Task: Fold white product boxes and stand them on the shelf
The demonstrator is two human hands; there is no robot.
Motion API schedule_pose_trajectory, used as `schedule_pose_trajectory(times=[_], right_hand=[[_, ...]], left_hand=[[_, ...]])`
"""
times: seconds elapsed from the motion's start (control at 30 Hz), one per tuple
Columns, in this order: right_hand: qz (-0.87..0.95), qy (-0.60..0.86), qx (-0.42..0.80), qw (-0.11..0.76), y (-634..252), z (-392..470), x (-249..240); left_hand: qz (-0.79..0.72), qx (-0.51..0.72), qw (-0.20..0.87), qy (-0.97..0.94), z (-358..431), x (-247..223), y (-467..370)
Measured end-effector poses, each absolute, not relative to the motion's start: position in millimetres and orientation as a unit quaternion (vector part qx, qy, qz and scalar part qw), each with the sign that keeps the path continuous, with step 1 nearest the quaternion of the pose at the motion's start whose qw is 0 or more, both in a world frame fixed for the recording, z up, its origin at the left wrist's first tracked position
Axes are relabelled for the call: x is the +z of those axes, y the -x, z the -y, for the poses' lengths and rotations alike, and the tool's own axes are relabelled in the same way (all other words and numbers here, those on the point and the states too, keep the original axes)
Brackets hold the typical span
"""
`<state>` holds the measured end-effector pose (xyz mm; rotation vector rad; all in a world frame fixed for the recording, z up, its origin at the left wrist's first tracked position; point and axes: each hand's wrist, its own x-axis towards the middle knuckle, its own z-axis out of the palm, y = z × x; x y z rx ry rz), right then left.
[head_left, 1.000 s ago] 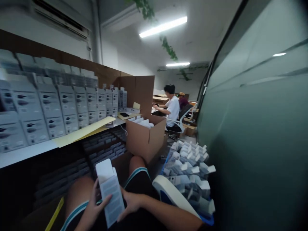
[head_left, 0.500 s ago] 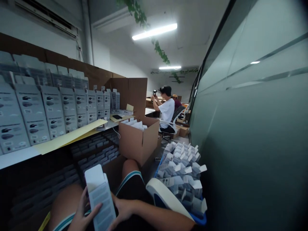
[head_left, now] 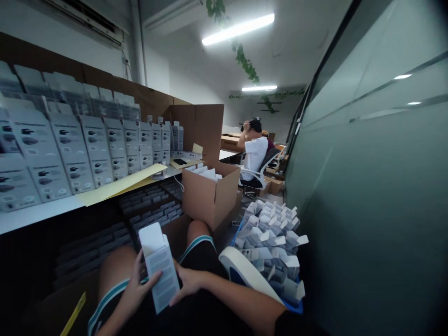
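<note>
A tall white carton (head_left: 161,270) with printed text and its top flap raised is tilted over my lap. My left hand (head_left: 140,280) grips it from the left side, thumb across the printed face. My right hand (head_left: 187,279) holds its right edge, with some fingers hidden behind it. To my right, a blue crate (head_left: 297,305) is full of similar white cartons (head_left: 269,233) with their flaps up. An open cardboard box (head_left: 210,200) holding more white cartons stands in front of my knees.
Printed cartons (head_left: 72,151) stand in rows on the white table (head_left: 42,212) at left, beside yellow sheets (head_left: 126,185) and a phone (head_left: 180,161). A white armrest (head_left: 247,273) is by my right arm. A seated person (head_left: 255,149) is farther ahead; a glass wall (head_left: 371,196) runs along the right.
The view has shifted left and down, so things appear further right and higher. Both hands still hold the carton. The seated person's hands have risen to the head.
</note>
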<state>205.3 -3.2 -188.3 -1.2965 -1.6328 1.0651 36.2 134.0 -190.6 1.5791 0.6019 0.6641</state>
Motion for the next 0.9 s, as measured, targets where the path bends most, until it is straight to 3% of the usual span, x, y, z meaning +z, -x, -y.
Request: schedule_pose_trajectory(times=[0.7,0.9], right_hand=[[0.596,0.495,0.464,0.43,-200,7,-202],[0.54,0.455,0.494,0.507,-199,5,-203]], left_hand=[[-0.201,0.306,0.633,-0.682,-126,-195,-33],[-0.15,0.316,0.596,-0.723,-121,-197,-31]])
